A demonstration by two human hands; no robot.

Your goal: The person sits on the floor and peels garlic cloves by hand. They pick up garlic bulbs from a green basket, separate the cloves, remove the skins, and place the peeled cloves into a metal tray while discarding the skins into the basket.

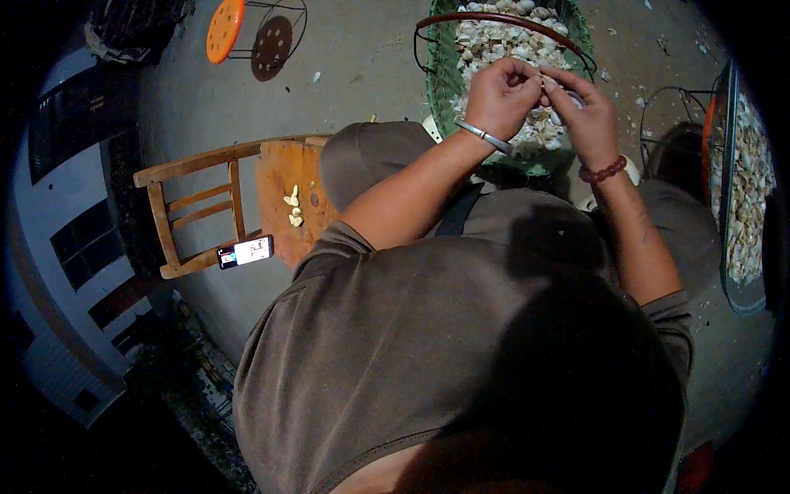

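Observation:
My left hand [503, 99], with a silver bangle at the wrist, and my right hand [583, 114], with a red bead bracelet, meet fingertip to fingertip. Between them they pinch a small pale piece, apparently a garlic clove [545, 83], partly hidden by the fingers. Below them stands a green woven basket [442, 92] with a brown arched handle [494, 18], holding whitish garlic pieces and skins [487, 46]. On the wooden chair's seat [278, 167] at the left lie several peeled garlic cloves [296, 213].
A lit phone [245, 252] rests on the chair's side. An orange round stool [225, 31] is at the upper left. At the right edge, a wide tray [727, 185] of garlic pieces sits by another stool. Skin scraps dot the concrete floor [370, 62].

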